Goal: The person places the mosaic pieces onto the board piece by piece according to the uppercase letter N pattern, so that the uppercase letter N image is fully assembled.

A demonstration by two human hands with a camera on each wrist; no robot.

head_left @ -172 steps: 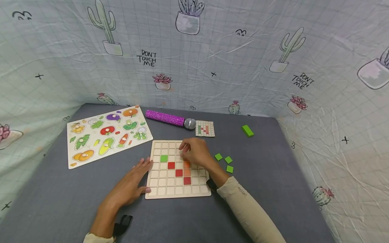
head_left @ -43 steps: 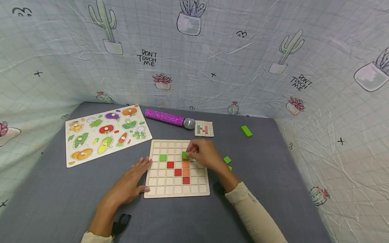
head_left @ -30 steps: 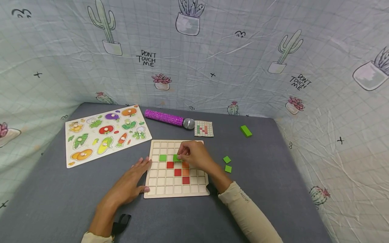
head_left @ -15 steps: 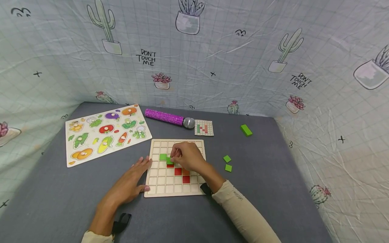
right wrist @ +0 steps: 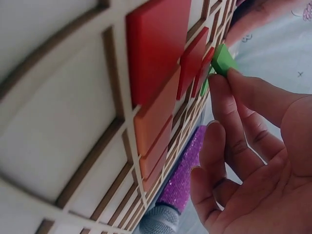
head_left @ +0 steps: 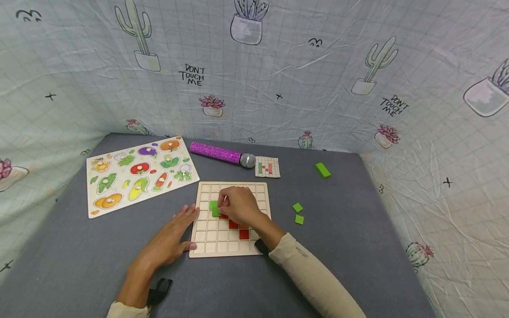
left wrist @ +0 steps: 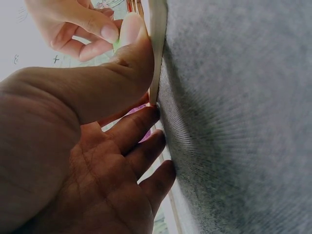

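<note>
My right hand [head_left: 240, 206] pinches a small green square tile [right wrist: 224, 60] between thumb and fingertip, close over the wooden grid board [head_left: 207, 247]. In the head view the held tile overlaps the cell just below a second green tile [head_left: 212, 204] lying in the grid. Red tiles [right wrist: 158, 46] run diagonally down the board, and orange tiles [right wrist: 157, 114] sit in a column, partly hidden by the right hand in the head view. My left hand [head_left: 171, 240] rests at the board's left edge, fingers extended, its thumb on the rim in the left wrist view.
Two loose green tiles [head_left: 298, 213] and a green block [head_left: 323, 170] lie right of the board. Behind it are a patterned card [head_left: 267, 167] and a purple glitter microphone [head_left: 218, 153]. A vegetable puzzle board [head_left: 131, 190] lies at the left. A printed cloth [head_left: 278, 115] stands behind the table.
A green tile has left the loose group on the right. The right hand has carried it leftward across the board, down towards the first green tile. The left hand has stayed put.
</note>
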